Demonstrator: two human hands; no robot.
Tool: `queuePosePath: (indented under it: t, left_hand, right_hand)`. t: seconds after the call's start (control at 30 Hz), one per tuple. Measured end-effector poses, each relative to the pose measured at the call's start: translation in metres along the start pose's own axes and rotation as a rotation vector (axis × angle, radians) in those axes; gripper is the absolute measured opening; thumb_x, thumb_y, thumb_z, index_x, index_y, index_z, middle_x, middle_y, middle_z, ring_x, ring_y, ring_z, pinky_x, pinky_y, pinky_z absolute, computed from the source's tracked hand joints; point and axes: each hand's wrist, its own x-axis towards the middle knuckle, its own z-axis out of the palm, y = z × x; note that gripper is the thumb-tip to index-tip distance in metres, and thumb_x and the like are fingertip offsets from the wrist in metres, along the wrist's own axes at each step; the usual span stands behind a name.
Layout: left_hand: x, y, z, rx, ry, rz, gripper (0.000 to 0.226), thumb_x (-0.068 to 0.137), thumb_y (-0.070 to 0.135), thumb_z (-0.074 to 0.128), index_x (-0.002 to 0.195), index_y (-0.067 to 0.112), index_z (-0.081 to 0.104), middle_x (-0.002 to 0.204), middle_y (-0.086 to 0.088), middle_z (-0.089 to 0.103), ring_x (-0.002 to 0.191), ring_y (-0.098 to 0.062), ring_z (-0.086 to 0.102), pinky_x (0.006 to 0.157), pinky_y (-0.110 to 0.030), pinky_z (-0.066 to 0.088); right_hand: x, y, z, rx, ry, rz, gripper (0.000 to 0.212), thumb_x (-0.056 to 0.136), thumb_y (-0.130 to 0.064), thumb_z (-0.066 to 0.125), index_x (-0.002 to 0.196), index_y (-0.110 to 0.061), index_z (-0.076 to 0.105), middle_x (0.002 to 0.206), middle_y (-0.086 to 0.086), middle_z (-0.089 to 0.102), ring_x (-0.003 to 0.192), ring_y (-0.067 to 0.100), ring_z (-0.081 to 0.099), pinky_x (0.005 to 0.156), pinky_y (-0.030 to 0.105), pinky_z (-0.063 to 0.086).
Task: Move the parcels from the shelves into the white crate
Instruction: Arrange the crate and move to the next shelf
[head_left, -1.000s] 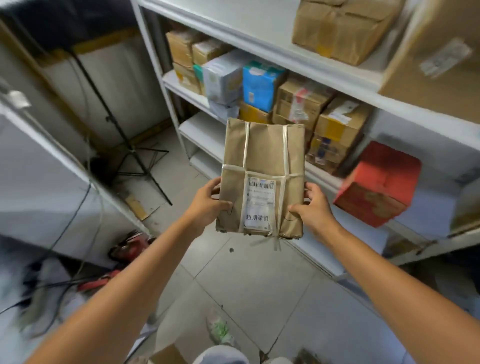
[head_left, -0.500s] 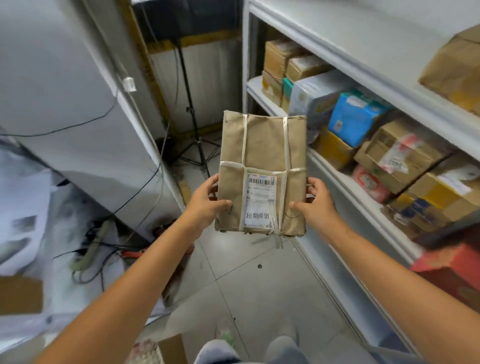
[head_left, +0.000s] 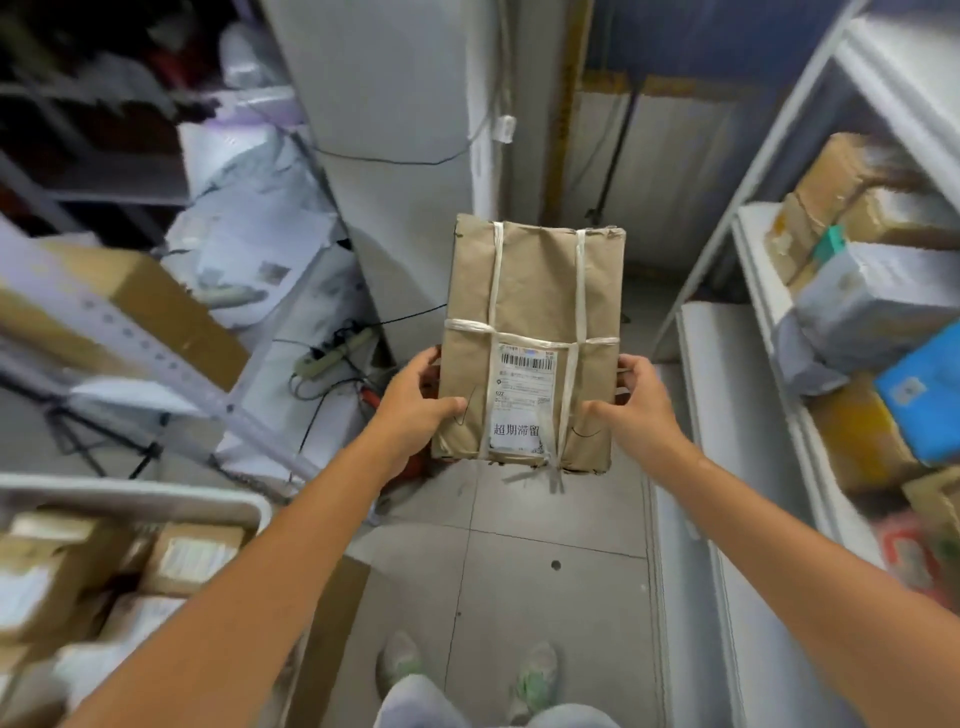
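Narrow aisle, grey tiled floor (head_left: 545, 519), shelves (head_left: 769, 291) at right; parcel (head_left: 530, 312) held in mid-air.

Left hand (head_left: 415, 410) grips the parcel's lower left edge, thumb on its front; right hand (head_left: 644, 410) grips the lower right edge likewise. The parcel is upright before the person, clear of the shelves and not yet over the white crate (head_left: 156, 496) at lower left. Risks: both holds sit low, so the tall upper part could tip away; loose string (head_left: 496, 291) tails below could catch the crate rim. Appearance: flat, creased brown paper, pale string crossed over it, white barcode label (head_left: 522, 395).
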Motion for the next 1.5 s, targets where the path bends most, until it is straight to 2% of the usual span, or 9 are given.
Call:
queuePosePath:
  t: [0.37,0.53,0.63,0.7,0.87,1.0,1.2,1.33,1.5]
  left_hand:
    - [-0.105,-0.064,-0.089,-0.220,0.294,-0.113,0.041,0.089,0.004,0.069,0.118,0.028,0.052,0.113,0.001,0.068,0.104,-0.015,0.066,0.080,-0.031,0.058]
    - [-0.156,-0.094,-0.125,-0.322,0.403,-0.153,0.036,0.091,0.001,0.065,0.115,0.024,0.052,0.113,-0.005,0.068,0.100,-0.018,0.068,0.068,-0.025,0.058]
    - [-0.184,-0.114,-0.144,-0.376,0.447,-0.179,0.042,0.091,-0.001,0.065,0.124,0.022,0.053,0.117,-0.008,0.068,0.104,-0.022,0.068,0.080,-0.035,0.059]
    - [-0.199,-0.126,-0.157,-0.411,0.485,-0.185,0.049,0.090,-0.001,0.065,0.130,0.024,0.052,0.121,-0.009,0.067,0.108,-0.025,0.067,0.085,-0.042,0.058]
    - [-0.230,-0.146,-0.184,-0.491,0.605,-0.215,0.053,0.090,-0.002,0.065,0.132,0.027,0.051,0.109,-0.005,0.073,0.100,-0.024,0.070,0.075,-0.038,0.058]
    - [-0.242,-0.161,-0.203,-0.567,0.730,-0.244,0.050,0.090,0.000,0.066,0.126,0.032,0.053,0.115,-0.008,0.070,0.107,-0.026,0.067,0.080,-0.041,0.058]
    - [-0.240,-0.181,-0.221,-0.662,0.871,-0.279,0.056,0.089,0.003,0.068,0.134,0.032,0.051,0.119,-0.006,0.070,0.114,-0.025,0.065,0.098,-0.052,0.051]
    - [-0.235,-0.195,-0.226,-0.715,0.971,-0.300,0.051,0.091,-0.002,0.063,0.124,0.036,0.053,0.118,-0.006,0.070,0.110,-0.022,0.067,0.093,-0.045,0.054]
    - [-0.231,-0.218,-0.247,-0.752,1.060,-0.356,0.055,0.092,-0.003,0.061,0.131,0.034,0.048,0.118,-0.004,0.069,0.109,-0.020,0.066,0.088,-0.042,0.055]
  right_hand:
    - [-0.046,-0.013,0.096,-0.092,-0.303,-0.073,0.041,0.089,-0.003,0.069,0.117,-0.022,0.047,0.105,-0.011,0.062,0.093,0.003,0.059,0.059,0.015,0.049]
    - [-0.072,-0.010,0.145,-0.102,-0.453,-0.074,0.040,0.090,-0.004,0.068,0.119,-0.021,0.047,0.108,-0.008,0.063,0.099,0.006,0.061,0.074,0.021,0.052]
    - [-0.083,-0.007,0.175,-0.115,-0.534,-0.096,0.044,0.089,-0.001,0.068,0.123,-0.019,0.046,0.112,-0.004,0.065,0.103,0.011,0.063,0.086,0.030,0.055]
    - [-0.088,-0.009,0.194,-0.134,-0.587,-0.121,0.043,0.089,0.000,0.068,0.123,-0.017,0.046,0.110,-0.003,0.065,0.099,0.011,0.064,0.082,0.027,0.056]
    - [-0.088,-0.011,0.250,-0.183,-0.756,-0.143,0.046,0.089,-0.002,0.069,0.126,-0.018,0.047,0.117,0.002,0.064,0.100,0.014,0.066,0.081,0.034,0.059]
    - [-0.077,-0.019,0.300,-0.222,-0.891,-0.198,0.042,0.088,-0.002,0.069,0.120,-0.019,0.049,0.116,0.001,0.064,0.101,0.009,0.064,0.073,0.019,0.055]
    - [-0.047,-0.026,0.370,-0.310,-1.077,-0.209,0.048,0.085,-0.009,0.074,0.127,-0.015,0.051,0.127,0.008,0.061,0.108,0.020,0.065,0.082,0.029,0.058]
    - [-0.040,-0.030,0.409,-0.395,-1.151,-0.258,0.040,0.086,-0.010,0.074,0.117,-0.018,0.051,0.118,0.003,0.062,0.104,0.016,0.064,0.082,0.028,0.056]
    - [-0.041,-0.021,0.460,-0.524,-1.195,-0.309,0.043,0.086,-0.014,0.074,0.121,-0.017,0.050,0.116,0.002,0.062,0.104,0.018,0.062,0.087,0.035,0.056]
